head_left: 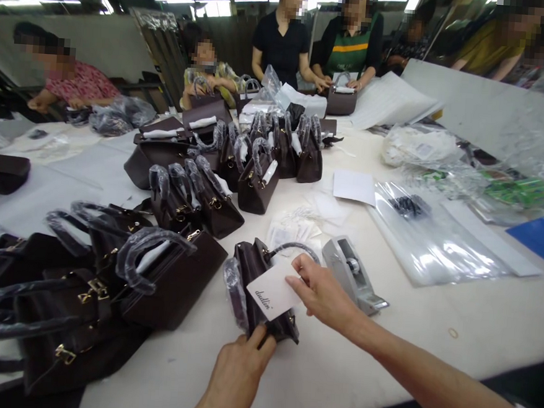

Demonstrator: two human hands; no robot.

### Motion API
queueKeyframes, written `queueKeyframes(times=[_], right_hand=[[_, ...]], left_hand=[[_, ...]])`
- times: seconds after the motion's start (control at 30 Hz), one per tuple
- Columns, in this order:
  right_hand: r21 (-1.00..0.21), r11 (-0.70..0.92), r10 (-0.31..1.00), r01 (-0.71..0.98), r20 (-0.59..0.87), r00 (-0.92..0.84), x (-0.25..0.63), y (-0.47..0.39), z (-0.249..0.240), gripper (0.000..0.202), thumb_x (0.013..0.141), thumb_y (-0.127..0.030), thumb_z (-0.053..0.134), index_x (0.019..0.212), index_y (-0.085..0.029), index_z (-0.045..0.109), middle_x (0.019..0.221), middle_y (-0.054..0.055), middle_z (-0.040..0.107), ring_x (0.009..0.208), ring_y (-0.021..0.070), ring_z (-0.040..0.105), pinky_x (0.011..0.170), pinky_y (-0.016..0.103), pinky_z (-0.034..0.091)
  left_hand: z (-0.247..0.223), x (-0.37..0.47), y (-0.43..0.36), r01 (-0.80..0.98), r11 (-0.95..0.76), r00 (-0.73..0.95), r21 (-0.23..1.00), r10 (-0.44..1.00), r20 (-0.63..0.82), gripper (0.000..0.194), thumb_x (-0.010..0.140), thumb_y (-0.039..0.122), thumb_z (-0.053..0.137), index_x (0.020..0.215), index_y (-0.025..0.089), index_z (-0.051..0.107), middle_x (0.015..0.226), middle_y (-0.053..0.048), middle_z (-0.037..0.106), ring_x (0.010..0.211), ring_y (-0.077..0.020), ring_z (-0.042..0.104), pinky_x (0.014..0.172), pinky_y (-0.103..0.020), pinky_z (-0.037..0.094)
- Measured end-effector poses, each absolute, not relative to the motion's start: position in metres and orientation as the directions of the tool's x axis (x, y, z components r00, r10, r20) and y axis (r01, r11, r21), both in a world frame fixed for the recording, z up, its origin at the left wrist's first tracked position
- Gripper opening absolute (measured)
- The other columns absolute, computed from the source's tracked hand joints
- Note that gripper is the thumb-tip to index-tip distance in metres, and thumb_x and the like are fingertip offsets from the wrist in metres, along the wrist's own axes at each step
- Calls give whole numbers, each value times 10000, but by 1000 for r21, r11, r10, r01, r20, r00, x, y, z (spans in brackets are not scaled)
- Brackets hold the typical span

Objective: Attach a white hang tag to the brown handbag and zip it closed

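Observation:
A small dark brown handbag point(253, 271) with plastic-wrapped handles stands near the front edge of the white table point(455, 304). My left hand point(237, 369) grips its near bottom end. My right hand point(324, 291) pinches a white branded tag card point(273, 291) against the bag's side. Just right of my right hand sits a grey tape dispenser point(353, 275).
Many dark brown handbags point(109, 267) crowd the left and middle of the table, more at the far middle point(275, 151). Clear plastic sleeves point(432, 240), a white paper sheet point(353, 186) and a blue sheet point(542, 238) lie to the right. Several people work at the far side.

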State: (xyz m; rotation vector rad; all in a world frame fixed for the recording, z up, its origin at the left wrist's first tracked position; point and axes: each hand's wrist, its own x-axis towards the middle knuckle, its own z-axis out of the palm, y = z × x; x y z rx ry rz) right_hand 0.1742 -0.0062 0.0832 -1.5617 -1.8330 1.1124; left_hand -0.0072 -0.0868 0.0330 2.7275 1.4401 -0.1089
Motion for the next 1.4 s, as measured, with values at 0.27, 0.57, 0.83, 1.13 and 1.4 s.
queueKeyframes(times=[0.27, 0.57, 0.83, 1.13, 1.4], right_hand=[[-890, -118, 830, 440, -332, -448, 171, -23, 69, 61, 807, -254, 438, 849, -211, 430, 700, -15, 559, 463, 113, 541, 404, 213, 427], [-513, 421, 763, 748, -246, -598, 161, -26, 82, 94, 845, -187, 373, 886, -189, 457, 670, 35, 640, 577, 174, 591, 470, 247, 263], [-464, 641, 640, 611, -116, -760, 160, -35, 79, 136, 820, -103, 383, 895, -200, 443, 738, -13, 616, 606, 128, 572, 491, 244, 280], [-463, 574, 687, 675, -176, -705, 150, -42, 88, 179, 772, -64, 372, 862, -190, 462, 720, 6, 598, 588, 149, 544, 505, 273, 278], [-869, 167, 757, 465, -189, -625, 150, -39, 83, 171, 781, -121, 456, 877, -226, 552, 795, -38, 590, 739, 124, 542, 683, 222, 409]], left_hand=[[27, -13, -90, 823, -565, 568, 58, 820, -79, 587, 626, -62, 415, 1054, 331, 500, 1029, -28, 638, 551, -183, 607, 436, -285, 494], [7, -19, -97, 873, -464, 464, 152, 885, 36, 329, 762, 37, 463, 1025, 229, 510, 866, -24, 636, 641, -185, 615, 545, -285, 555], [-11, -33, -102, 789, -562, 510, 247, 825, 245, 275, 791, 49, 438, 999, 194, 547, 1039, -85, 620, 819, -187, 616, 696, -300, 575], [-10, -37, -101, 747, -646, 520, 159, 716, 466, 232, 820, 83, 441, 1007, 118, 574, 949, -112, 658, 783, -197, 611, 673, -305, 582], [-13, -36, -100, 749, -635, 529, 190, 745, 407, 225, 810, 94, 473, 1002, 153, 575, 1005, -91, 652, 787, -191, 598, 683, -319, 568]])
